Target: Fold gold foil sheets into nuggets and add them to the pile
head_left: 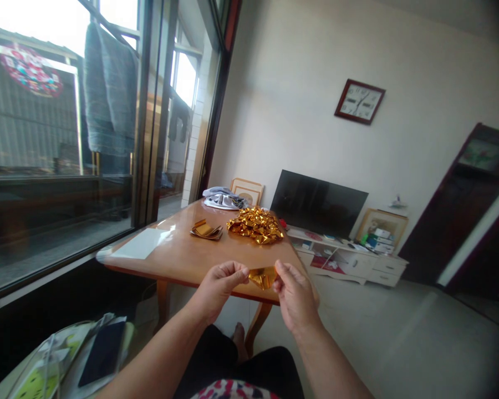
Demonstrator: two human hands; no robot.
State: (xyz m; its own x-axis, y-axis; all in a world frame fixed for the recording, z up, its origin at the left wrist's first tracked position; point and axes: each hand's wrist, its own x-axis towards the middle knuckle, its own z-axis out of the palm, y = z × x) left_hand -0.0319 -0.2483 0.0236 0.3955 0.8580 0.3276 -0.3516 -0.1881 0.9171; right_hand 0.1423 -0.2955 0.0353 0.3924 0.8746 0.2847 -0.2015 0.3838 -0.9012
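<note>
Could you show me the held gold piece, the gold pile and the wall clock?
Held gold piece (262, 277): head view, middle of its shiny surface.
Gold pile (256, 225): head view, middle of its visible side.
Wall clock (360, 102): head view, centre of its face.

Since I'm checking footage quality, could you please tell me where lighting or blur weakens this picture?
Head view: the sky is blown out; glare brightens the white sheet on the table; the held gold piece looks slightly soft; the upper-right corner darkens.
</note>
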